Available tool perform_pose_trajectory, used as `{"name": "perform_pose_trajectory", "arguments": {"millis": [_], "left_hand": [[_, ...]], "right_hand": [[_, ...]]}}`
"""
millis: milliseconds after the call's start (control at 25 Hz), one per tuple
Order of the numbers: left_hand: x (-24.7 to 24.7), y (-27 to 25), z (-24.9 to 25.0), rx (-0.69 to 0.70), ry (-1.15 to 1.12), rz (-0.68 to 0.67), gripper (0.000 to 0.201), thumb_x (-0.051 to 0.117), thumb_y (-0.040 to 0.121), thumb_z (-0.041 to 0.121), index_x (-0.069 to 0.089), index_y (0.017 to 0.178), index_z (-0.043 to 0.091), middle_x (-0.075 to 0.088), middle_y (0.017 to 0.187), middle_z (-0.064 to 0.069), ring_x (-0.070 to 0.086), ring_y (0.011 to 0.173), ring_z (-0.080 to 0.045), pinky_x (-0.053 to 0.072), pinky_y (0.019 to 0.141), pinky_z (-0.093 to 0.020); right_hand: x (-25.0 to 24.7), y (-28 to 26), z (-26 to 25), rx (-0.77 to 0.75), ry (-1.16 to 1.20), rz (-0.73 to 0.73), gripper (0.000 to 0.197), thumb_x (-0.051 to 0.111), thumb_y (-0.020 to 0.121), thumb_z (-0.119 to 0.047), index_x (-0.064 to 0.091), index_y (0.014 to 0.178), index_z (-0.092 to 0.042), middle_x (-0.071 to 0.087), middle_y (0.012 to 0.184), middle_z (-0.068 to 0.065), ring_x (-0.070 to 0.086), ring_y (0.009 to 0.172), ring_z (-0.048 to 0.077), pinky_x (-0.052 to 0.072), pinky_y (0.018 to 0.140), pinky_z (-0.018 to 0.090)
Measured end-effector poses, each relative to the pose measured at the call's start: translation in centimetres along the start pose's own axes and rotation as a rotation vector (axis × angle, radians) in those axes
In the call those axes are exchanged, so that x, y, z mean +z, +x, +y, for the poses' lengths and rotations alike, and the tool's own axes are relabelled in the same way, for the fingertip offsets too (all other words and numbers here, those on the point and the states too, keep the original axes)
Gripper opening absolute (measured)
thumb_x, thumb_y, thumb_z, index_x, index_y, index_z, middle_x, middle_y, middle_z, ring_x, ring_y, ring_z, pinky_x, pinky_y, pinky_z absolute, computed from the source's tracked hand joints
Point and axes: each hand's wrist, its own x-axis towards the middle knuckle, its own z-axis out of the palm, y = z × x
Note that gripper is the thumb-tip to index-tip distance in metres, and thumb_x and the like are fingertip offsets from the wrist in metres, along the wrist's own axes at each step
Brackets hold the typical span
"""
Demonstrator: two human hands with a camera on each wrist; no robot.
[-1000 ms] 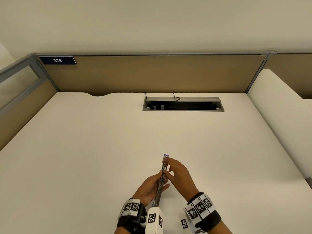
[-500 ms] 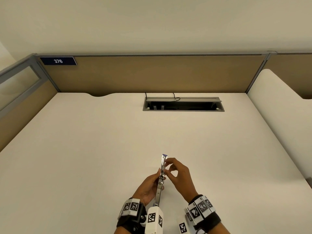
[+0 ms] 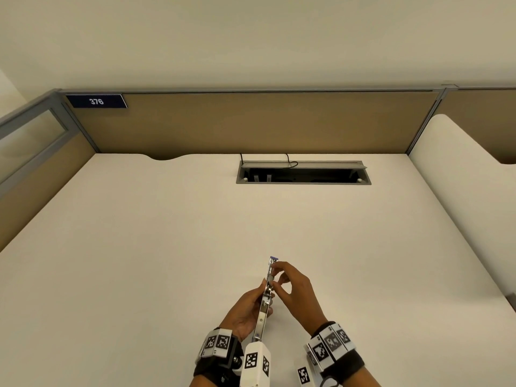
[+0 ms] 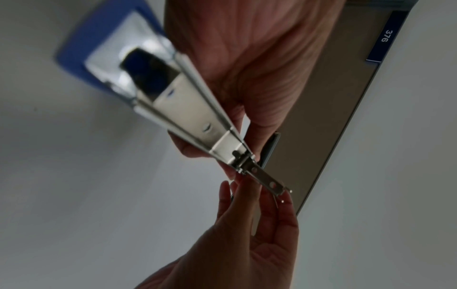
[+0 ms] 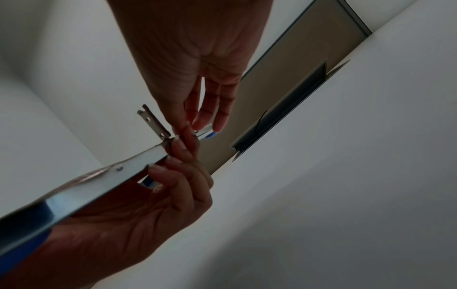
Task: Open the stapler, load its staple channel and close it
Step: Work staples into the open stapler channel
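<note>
The stapler (image 3: 264, 308) is held open above the desk, its bright metal arm pointing away from me and ending in a blue tip (image 3: 274, 258). My left hand (image 3: 266, 291) grips the arm from the left, thumb and fingers on its two sides (image 4: 220, 142). The blue body (image 4: 74, 50) shows blurred behind it. My right hand (image 3: 275, 275) pinches the staple channel near its far end (image 5: 200, 127). A narrow metal strip (image 5: 153, 123) sticks up from the arm beside those fingers. Whether staples lie under the fingertips is hidden.
The pale desk (image 3: 139, 261) runs back to a tan partition (image 3: 251, 121) with a number plate (image 3: 96, 101). A cable box (image 3: 303, 174) sits open at the back of the desk. A second desk (image 3: 460, 177) adjoins on the right.
My right hand's fingers have slid from the middle of the channel up towards the blue tip. The left hand and the stapler have barely moved.
</note>
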Motion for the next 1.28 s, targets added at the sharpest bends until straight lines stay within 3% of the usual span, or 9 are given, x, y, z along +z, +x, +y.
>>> {"name": "perform_pose_trajectory", "arguments": {"millis": [240, 360, 480, 680, 760, 920, 1000, 1120, 1280], "left_hand": [[-0.1, 0.1, -0.1, -0.026, -0.047, -0.015, 0.029, 0.052, 0.086, 0.032, 0.067, 0.073, 0.011, 0.053, 0.056, 0.001, 0.046, 0.048, -0.008, 0.046, 0.046, -0.017], [-0.1, 0.3, -0.3, -0.04, -0.054, 0.006, 0.03, 0.052, 0.087, 0.032, 0.069, 0.078, 0.009, 0.057, 0.056, 0.001, 0.049, 0.047, -0.007, 0.048, 0.046, -0.017], [-0.1, 0.6, -0.6, -0.027, -0.021, 0.08, 0.028, 0.053, 0.087, 0.03, 0.069, 0.08, 0.009, 0.066, 0.057, 0.003, 0.055, 0.05, -0.007, 0.048, 0.053, -0.019], [-0.1, 1.0, -1.2, -0.011, -0.071, 0.133, 0.026, 0.056, 0.085, 0.026, 0.074, 0.075, 0.008, 0.072, 0.063, -0.004, 0.064, 0.053, -0.01, 0.055, 0.051, -0.021], [0.1, 0.8, -1.0, -0.001, -0.041, 0.121, 0.03, 0.054, 0.087, 0.025, 0.074, 0.072, 0.009, 0.07, 0.057, -0.002, 0.063, 0.05, -0.007, 0.053, 0.047, -0.018], [0.6, 0.3, -0.7, 0.028, 0.058, 0.072, 0.026, 0.051, 0.089, 0.028, 0.071, 0.086, 0.011, 0.066, 0.055, 0.004, 0.058, 0.046, -0.004, 0.05, 0.046, -0.015], [0.5, 0.2, -0.8, 0.038, 0.096, 0.055, 0.026, 0.05, 0.089, 0.029, 0.071, 0.087, 0.014, 0.068, 0.062, 0.004, 0.059, 0.05, -0.004, 0.051, 0.05, -0.016], [0.7, -0.1, -0.8, 0.035, 0.173, 0.035, 0.027, 0.048, 0.089, 0.031, 0.071, 0.086, 0.017, 0.068, 0.059, 0.007, 0.058, 0.055, -0.005, 0.05, 0.054, -0.015], [1.1, -0.3, -0.5, 0.056, 0.207, 0.038, 0.027, 0.047, 0.09, 0.03, 0.07, 0.086, 0.017, 0.068, 0.056, 0.008, 0.056, 0.055, -0.005, 0.049, 0.049, -0.015]], "right_hand": [[0.0, 0.1, 0.3, -0.023, -0.051, -0.032, 0.033, 0.06, 0.084, -0.011, 0.049, 0.112, -0.026, 0.06, 0.101, -0.01, 0.059, 0.075, 0.01, 0.052, 0.076, 0.023], [-0.1, 0.0, 0.4, 0.004, 0.027, 0.038, 0.019, 0.056, 0.087, -0.009, 0.055, 0.101, -0.022, 0.062, 0.099, -0.009, 0.06, 0.076, 0.009, 0.049, 0.07, 0.015], [-0.3, -0.1, 0.2, 0.118, 0.176, 0.096, 0.018, 0.049, 0.091, -0.012, 0.06, 0.086, -0.024, 0.067, 0.082, -0.01, 0.062, 0.071, 0.007, 0.048, 0.063, 0.012], [-0.2, -0.2, 0.2, 0.129, 0.168, 0.063, 0.031, 0.06, 0.084, -0.008, 0.059, 0.077, -0.038, 0.067, 0.078, -0.029, 0.065, 0.071, 0.006, 0.049, 0.062, 0.011], [-0.1, -0.1, 0.3, 0.134, 0.173, 0.095, 0.031, 0.062, 0.082, -0.005, 0.06, 0.078, -0.036, 0.068, 0.074, -0.024, 0.064, 0.07, 0.006, 0.048, 0.062, 0.01], [0.0, 0.1, 0.0, 0.177, 0.241, 0.197, 0.013, 0.064, 0.08, -0.003, 0.062, 0.077, -0.016, 0.069, 0.069, 0.0, 0.065, 0.062, 0.009, 0.049, 0.059, 0.011], [-0.2, 0.3, 0.0, 0.178, 0.23, 0.184, 0.012, 0.063, 0.081, -0.003, 0.063, 0.075, -0.013, 0.068, 0.067, -0.001, 0.064, 0.06, 0.007, 0.048, 0.058, 0.01], [-0.5, 0.8, 0.7, 0.165, 0.115, 0.131, 0.014, 0.063, 0.081, -0.004, 0.063, 0.075, -0.017, 0.063, 0.073, -0.009, 0.061, 0.069, 0.002, 0.045, 0.056, 0.009], [-0.3, 1.0, 1.5, 0.09, -0.097, 0.047, 0.007, 0.063, 0.082, -0.011, 0.064, 0.08, -0.018, 0.053, 0.087, -0.006, 0.054, 0.078, 0.006, 0.041, 0.059, 0.013]]}}
